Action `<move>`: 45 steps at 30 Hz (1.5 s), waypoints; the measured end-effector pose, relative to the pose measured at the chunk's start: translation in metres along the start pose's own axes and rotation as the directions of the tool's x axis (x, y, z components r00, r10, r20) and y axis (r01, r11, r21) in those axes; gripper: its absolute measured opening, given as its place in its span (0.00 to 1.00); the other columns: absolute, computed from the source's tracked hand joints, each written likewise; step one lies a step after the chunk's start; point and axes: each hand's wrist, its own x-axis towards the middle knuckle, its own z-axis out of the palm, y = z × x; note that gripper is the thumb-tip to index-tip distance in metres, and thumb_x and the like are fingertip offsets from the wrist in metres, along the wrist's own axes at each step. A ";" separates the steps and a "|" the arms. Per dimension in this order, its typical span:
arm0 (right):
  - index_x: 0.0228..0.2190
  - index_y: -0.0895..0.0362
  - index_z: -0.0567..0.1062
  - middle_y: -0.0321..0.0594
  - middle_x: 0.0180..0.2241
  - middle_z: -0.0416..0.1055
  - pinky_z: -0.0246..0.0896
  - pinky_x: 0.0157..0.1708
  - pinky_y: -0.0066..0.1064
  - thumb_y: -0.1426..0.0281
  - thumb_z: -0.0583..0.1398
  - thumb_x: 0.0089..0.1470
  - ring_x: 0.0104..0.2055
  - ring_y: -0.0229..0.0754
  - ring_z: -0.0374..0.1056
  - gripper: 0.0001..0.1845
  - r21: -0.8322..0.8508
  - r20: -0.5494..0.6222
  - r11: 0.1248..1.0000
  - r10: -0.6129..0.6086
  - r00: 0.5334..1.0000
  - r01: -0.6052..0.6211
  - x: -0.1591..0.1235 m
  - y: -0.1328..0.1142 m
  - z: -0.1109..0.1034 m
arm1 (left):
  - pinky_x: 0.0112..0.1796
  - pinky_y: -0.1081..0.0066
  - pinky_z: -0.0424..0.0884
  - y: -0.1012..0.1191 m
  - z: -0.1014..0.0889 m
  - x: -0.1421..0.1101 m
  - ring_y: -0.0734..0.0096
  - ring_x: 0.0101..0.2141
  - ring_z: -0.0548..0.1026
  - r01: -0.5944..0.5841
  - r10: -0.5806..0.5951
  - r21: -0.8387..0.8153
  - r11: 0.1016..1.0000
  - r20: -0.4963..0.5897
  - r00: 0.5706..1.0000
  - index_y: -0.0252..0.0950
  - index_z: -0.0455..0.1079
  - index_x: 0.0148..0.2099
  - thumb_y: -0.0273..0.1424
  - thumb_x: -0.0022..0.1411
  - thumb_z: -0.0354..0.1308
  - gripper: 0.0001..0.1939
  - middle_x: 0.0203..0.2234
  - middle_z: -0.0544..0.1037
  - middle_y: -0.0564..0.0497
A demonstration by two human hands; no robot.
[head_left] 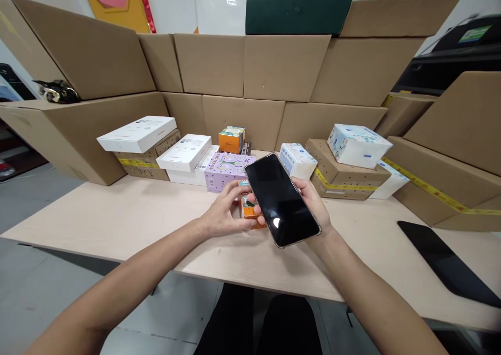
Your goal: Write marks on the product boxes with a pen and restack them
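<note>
In my right hand point(315, 203) is a smartphone point(281, 201) in a clear case, its screen dark and tilted up toward me. Its fingers reach round behind the phone and show at the phone's left edge. My left hand point(226, 209) curls around the left side of a small orange box point(250, 204) with a picture on it, thumb and fingers touching it. The phone hides the right part of that box. Just behind my left hand stands a purple patterned box point(226, 170).
White flat boxes point(185, 153) and a brown carton point(146, 159) stand at the back left. An orange box point(232, 139) sits behind the purple one. Tissue packs point(359, 146) rest by another brown carton point(344, 172). A black flat panel point(446, 261) lies right. Cardboard walls point(242, 120) enclose the table point(129, 219).
</note>
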 end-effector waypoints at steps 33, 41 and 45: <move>0.46 0.61 0.73 0.57 0.48 0.74 0.62 0.36 0.35 0.61 0.62 0.46 0.48 0.56 0.71 0.26 -0.669 -0.579 -0.328 -0.333 0.745 -0.667 -0.004 -0.041 -0.076 | 0.54 0.52 0.73 0.003 -0.005 -0.002 0.52 0.60 0.64 0.066 -0.062 -0.079 0.995 0.043 0.997 0.49 0.63 0.60 0.33 0.47 0.72 0.38 0.59 0.58 0.45; 0.39 0.57 0.76 0.49 0.40 0.77 0.57 0.32 0.31 0.55 0.55 0.56 0.41 0.48 0.72 0.20 -0.808 -0.408 -0.276 -0.377 0.832 -0.521 -0.004 -0.039 -0.064 | 0.52 0.51 0.74 0.007 -0.006 -0.003 0.48 0.61 0.63 0.056 -0.049 -0.082 0.995 0.081 0.996 0.46 0.65 0.59 0.34 0.46 0.72 0.38 0.59 0.59 0.43; 0.33 0.58 0.77 0.46 0.36 0.78 0.55 0.31 0.29 0.58 0.58 0.55 0.38 0.45 0.71 0.16 -0.856 -0.315 -0.299 -0.344 0.885 -0.421 0.009 -0.022 -0.065 | 0.52 0.51 0.74 0.002 -0.005 -0.004 0.47 0.62 0.62 0.016 -0.008 -0.082 0.997 0.092 0.996 0.46 0.64 0.60 0.37 0.47 0.72 0.38 0.60 0.58 0.42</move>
